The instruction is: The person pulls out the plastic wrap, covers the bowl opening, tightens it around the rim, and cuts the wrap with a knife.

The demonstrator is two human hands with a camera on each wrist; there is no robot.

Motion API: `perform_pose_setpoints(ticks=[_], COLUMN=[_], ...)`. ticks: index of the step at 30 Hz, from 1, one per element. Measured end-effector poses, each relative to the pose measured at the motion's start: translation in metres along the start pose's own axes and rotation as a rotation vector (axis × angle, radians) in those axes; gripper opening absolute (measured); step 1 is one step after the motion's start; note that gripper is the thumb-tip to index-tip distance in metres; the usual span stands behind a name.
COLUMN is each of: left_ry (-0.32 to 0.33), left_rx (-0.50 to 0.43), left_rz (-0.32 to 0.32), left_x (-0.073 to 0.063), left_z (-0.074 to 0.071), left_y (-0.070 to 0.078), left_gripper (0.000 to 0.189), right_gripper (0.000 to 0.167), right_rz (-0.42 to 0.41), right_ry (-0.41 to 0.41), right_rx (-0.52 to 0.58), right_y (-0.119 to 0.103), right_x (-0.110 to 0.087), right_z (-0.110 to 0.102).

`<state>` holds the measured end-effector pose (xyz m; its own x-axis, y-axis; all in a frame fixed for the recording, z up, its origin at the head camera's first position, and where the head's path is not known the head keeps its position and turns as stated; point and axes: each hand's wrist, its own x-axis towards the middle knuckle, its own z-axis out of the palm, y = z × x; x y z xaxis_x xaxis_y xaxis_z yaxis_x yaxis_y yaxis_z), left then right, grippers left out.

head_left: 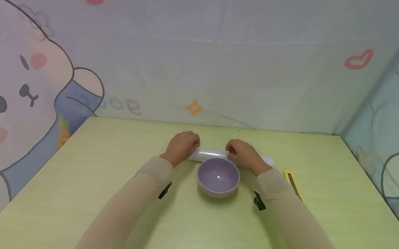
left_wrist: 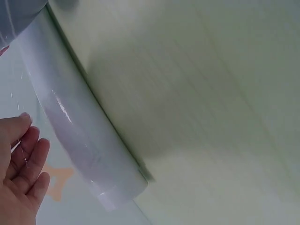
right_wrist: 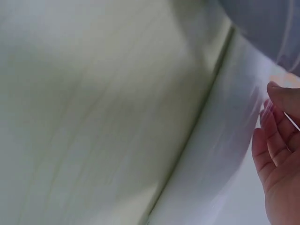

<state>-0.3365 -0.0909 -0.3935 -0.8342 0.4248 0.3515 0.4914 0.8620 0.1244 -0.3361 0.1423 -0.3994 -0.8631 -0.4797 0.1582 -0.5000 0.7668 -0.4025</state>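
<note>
Possibly, any uneven pull is risking a tear, since the left hand (head_left: 182, 146) and right hand (head_left: 246, 154), both barely open, are pinching the loose edge of the film roll (head_left: 212, 155), which is lying just beyond the bowl (head_left: 218, 177).

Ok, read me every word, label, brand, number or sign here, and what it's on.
"g", apparently mirrored, on the backdrop; the letters beside it are too faint to read.
No readable text on the clear roll, purple bowl or yellow cutter.
</note>
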Motion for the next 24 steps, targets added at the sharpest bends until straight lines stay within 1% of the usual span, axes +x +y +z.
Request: perform_pose_setpoints(ticks=[2,5,9,11,15,18,19,20,24], left_ry=[-0.006,-0.007,0.005,0.01,0.024,0.034,0.037,0.04,0.065], left_rx=[-0.02,-0.038,-0.05,-0.056,-0.053,-0.034,-0.029,-0.024,-0.007], left_rz=[-0.025,-0.052,-0.058,-0.043,0.019,0.06,0.069,0.076,0.082], left_x=[0.001,0.002,0.002,0.002,-0.001,-0.004,-0.005,-0.006,-0.007], left_z=[0.001,0.001,0.002,0.002,0.0,0.0,0.0,0.001,0.003], left_y=[0.001,0.002,0.002,0.002,-0.001,-0.005,-0.007,-0.008,-0.01], left_gripper=[0.009,0.01,0.01,0.01,0.01,0.009,0.01,0.01,0.015], right_gripper=[0.014,0.01,0.005,0.005,0.007,0.007,0.009,0.01,0.011], right_rz=[-0.004,0.008,0.046,0.062,0.078,0.07,0.044,0.035,0.061], right_ry=[-0.01,0.0,0.014,0.016,0.02,0.045,0.078,0.09,0.106], right_rx=[-0.026,-0.069,-0.1,-0.114,-0.134,-0.129,-0.135,-0.131,-0.13], right_y=[0.004,0.011,0.019,0.022,0.03,0.032,0.032,0.032,0.027], right_x=[-0.004,-0.012,-0.022,-0.026,-0.03,-0.031,-0.031,-0.031,-0.03], right_z=[-0.001,-0.003,-0.009,-0.012,-0.016,-0.017,-0.016,-0.016,-0.017])
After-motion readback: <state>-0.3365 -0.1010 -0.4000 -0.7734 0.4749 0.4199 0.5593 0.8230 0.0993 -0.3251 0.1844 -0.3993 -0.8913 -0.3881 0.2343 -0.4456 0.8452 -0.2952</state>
